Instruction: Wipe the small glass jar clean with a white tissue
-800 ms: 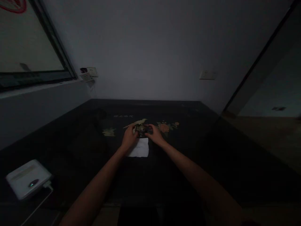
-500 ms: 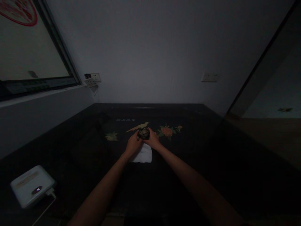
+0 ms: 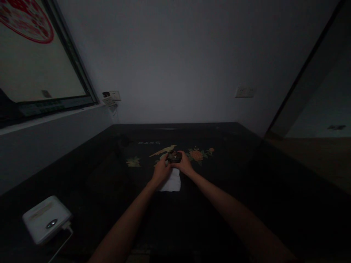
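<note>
Cupping a small dark bowl-like object point(image 3: 174, 156) between both hands looks to be the step in hand; any next move would call for even pressure from each side. Well left of the white cloth point(image 3: 173, 183) lies a boxy white device point(image 3: 45, 213) — smooth, round-cornered, plastic-looking, with a white cable point(image 3: 60, 247). Closer to the cloth's left, the sleek black tabletop point(image 3: 95, 175) bears a pale leafy print point(image 3: 133, 162); beyond the cloth, a long-tailed bird print point(image 3: 164, 150). The left hand point(image 3: 162, 171) curls its fingers round the object's left side. Just beyond the cloth, the object appears shiny and angular — glass or metal, I can't tell, nor whether it touches the tabletop. The right hand point(image 3: 184, 164) grasps its right side. Beyond the cloth and rightward blooms an orange flower print point(image 3: 196, 155).
</note>
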A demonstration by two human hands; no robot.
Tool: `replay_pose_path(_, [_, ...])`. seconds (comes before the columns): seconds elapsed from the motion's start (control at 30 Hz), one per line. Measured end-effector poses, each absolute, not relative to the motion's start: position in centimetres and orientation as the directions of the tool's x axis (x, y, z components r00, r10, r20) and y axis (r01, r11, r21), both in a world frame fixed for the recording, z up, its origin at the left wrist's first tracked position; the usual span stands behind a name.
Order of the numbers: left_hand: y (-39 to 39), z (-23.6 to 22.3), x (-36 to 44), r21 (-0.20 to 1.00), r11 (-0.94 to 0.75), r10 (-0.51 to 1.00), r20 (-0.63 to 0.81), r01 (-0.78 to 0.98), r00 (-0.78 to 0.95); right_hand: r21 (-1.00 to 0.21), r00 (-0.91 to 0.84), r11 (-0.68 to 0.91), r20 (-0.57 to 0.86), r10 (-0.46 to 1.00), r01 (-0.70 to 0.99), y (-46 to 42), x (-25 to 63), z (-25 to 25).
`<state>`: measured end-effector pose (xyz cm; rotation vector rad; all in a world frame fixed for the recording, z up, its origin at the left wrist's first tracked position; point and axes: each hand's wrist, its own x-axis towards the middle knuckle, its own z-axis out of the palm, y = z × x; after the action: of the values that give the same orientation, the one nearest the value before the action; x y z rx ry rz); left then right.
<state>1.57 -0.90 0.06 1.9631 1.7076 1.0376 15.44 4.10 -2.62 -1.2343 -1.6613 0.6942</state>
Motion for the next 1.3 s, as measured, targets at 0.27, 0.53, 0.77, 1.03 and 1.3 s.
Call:
replay_pose_path(0.27, [-1.1, 0.3, 1.3, 0.607, -0.307, 0.946, 0.276, 0.733, 0.168, -0.871, -0.097, 0.397, 0.386, 0.917, 0.290, 1.6, 23.2, -1.8])
replay_pose_path(0.53, [-0.8, 1.0, -1.3, 0.482, -0.175, 0.984, 0.102, 0.858, 0.144, -0.917, -0.187, 0.347, 0.312, 0.931, 0.197, -3.2, 28.7, -1.1])
replay_pose_path(0.77, [-0.6, 1.6, -2.4, 0.509, -0.050, 0.989, -0.091, 0.859, 0.112, -0.978, -0.188, 0.201, 0.187, 0.964, 0.057, -5.2, 30.0, -0.3])
replay_pose_path(1.03, [-0.2, 2.7, -1.1, 0.709, 0.050, 0.988, -0.139, 0.704, 0.070, -0.978, -0.184, 0.131, 0.160, 0.970, -0.160, -5.4, 29.8, -0.9])
replay_pose_path(1.3, [-2.6, 1.5, 4.9, 0.928, 0.053, 0.980, -0.119, 0.370, 0.157, -0.965, -0.219, 0.147, 0.194, 0.956, -0.215, -5.5, 29.2, -1.5])
